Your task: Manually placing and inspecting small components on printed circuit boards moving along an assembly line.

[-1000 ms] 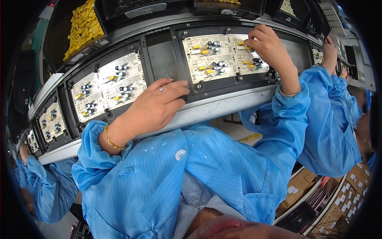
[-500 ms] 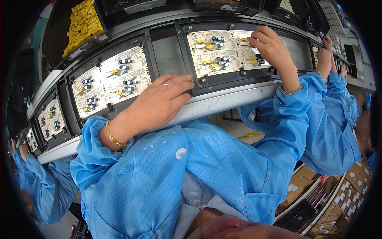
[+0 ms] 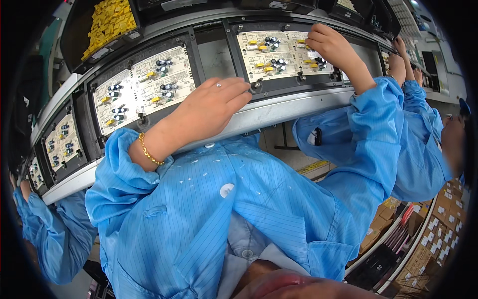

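My right hand (image 3: 332, 47) reaches over the upper right of a pale circuit board (image 3: 276, 72), its fingers curled together near a yellow part. Whatever sits between the fingertips is hidden. This board lies in a black frame (image 3: 279, 91) and bears yellow block parts and dark cylindrical capacitors. My left hand (image 3: 211, 107), fingers stretched out, rests along the near edge of the line, its fingertips by the lower left corner of that frame. Left of it, another board (image 3: 130, 94) with similar parts lies in its own black frame.
A black bin of yellow parts (image 3: 110, 27) stands at the back left. A metal rail (image 3: 284, 110) runs along the near side. Smaller framed boards (image 3: 62, 142) continue leftward. Co-workers in blue sit on both sides; a sleeve (image 3: 418, 119) is close at right.
The view has shifted slightly. My right hand stays over the same part of the board, fingers still curled. My left hand has slid a little towards the right-hand frame.
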Tool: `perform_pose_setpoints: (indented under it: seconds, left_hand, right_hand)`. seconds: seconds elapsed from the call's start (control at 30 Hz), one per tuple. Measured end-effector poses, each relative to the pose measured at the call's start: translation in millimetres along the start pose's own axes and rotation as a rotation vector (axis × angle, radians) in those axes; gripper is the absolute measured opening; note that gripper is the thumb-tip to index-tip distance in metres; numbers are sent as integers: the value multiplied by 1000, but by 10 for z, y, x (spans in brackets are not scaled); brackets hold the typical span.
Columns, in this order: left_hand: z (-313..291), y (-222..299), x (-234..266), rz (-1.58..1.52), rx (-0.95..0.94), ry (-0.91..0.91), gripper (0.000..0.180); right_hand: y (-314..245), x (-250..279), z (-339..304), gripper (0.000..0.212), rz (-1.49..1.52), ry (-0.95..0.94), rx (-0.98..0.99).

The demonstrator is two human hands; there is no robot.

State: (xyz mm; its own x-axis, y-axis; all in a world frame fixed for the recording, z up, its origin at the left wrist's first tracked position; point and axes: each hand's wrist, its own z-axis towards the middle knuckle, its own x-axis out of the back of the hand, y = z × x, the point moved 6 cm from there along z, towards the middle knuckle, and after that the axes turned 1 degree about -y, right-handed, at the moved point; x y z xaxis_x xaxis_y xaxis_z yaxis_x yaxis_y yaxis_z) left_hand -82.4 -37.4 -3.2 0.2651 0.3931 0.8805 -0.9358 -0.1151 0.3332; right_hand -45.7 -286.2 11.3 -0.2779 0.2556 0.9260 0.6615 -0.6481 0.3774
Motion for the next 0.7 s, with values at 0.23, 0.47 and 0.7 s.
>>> perform_pose_setpoints:
  seconds: [0.23, 0.47, 0.7]
  left_hand:
    - [54, 1, -64, 178, -82, 13, 30]
    - [84, 57, 40, 290, -117, 37, 26]
    - [71, 134, 224, 244, -67, 40, 21]
  right_hand:
    - [112, -69, 2, 17, 137, -68, -168]
    - [270, 357, -5, 15, 132, 234, -307]
    - [271, 713, -35, 14, 153, 423, -327]
